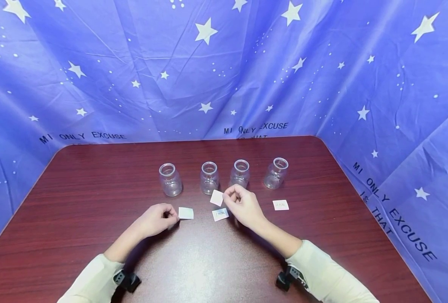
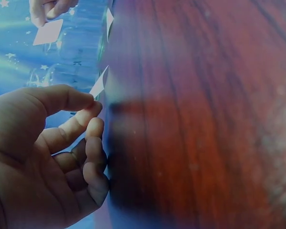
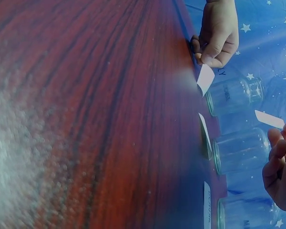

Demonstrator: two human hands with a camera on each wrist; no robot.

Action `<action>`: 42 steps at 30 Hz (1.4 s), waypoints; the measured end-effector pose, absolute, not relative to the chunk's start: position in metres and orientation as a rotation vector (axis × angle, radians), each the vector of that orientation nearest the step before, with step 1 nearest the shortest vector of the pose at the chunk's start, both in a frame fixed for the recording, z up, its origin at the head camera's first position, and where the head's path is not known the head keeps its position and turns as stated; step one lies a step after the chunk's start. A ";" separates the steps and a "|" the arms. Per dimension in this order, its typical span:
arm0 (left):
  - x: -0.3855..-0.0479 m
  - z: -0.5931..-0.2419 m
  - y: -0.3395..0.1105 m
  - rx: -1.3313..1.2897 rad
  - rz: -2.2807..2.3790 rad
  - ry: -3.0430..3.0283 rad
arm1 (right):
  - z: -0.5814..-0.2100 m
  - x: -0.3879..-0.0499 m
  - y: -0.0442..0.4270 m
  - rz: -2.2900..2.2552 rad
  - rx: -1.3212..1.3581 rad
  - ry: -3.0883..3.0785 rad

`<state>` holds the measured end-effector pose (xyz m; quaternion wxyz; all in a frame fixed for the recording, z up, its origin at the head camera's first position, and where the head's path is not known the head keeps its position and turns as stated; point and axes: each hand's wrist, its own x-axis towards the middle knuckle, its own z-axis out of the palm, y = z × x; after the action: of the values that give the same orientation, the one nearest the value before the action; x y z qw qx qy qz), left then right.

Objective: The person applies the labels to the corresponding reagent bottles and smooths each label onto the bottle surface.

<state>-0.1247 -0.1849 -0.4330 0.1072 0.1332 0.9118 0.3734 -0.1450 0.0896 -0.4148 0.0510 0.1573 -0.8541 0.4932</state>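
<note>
Before glass jars (image 1: 209,181), left grip (image 1: 156,220) pinching white card (image 1: 186,213), right grip (image 1: 244,207) pinching second card (image 1: 216,198)

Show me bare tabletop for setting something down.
Free: the table left of the leftmost jar and left hand, and right of the rightmost jar and rightmost card. Crowded: the middle, where cards and the right hand bunch before the middle jars.

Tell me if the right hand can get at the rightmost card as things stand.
Probably yes: nothing stands between the right hand and the rightmost card on the table, though that hand pinches another card.
</note>
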 end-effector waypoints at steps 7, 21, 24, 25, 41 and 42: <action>-0.124 -0.432 -0.186 0.365 1.071 2.696 | -0.416 -0.145 0.090 1.512 0.486 -2.602; -0.124 -0.428 -0.184 0.322 1.090 2.697 | -0.416 -0.144 0.087 1.475 0.479 -2.633; -0.125 -0.428 -0.182 0.325 1.137 2.682 | -0.416 -0.144 0.087 1.463 0.482 -2.636; -0.125 -0.429 -0.181 0.329 1.161 2.674 | -0.416 -0.144 0.087 1.462 0.485 -2.634; -0.131 -0.426 -0.157 0.355 1.298 2.746 | -0.420 -0.144 0.079 1.168 0.550 -2.597; -0.132 -0.425 -0.155 0.364 1.314 2.746 | -0.420 -0.144 0.079 1.149 0.556 -2.594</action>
<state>-0.1315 -0.1548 -0.4255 0.0376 0.1186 0.8950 0.4284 -0.1436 0.0790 -0.4200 0.1250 0.1908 -0.8903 0.3942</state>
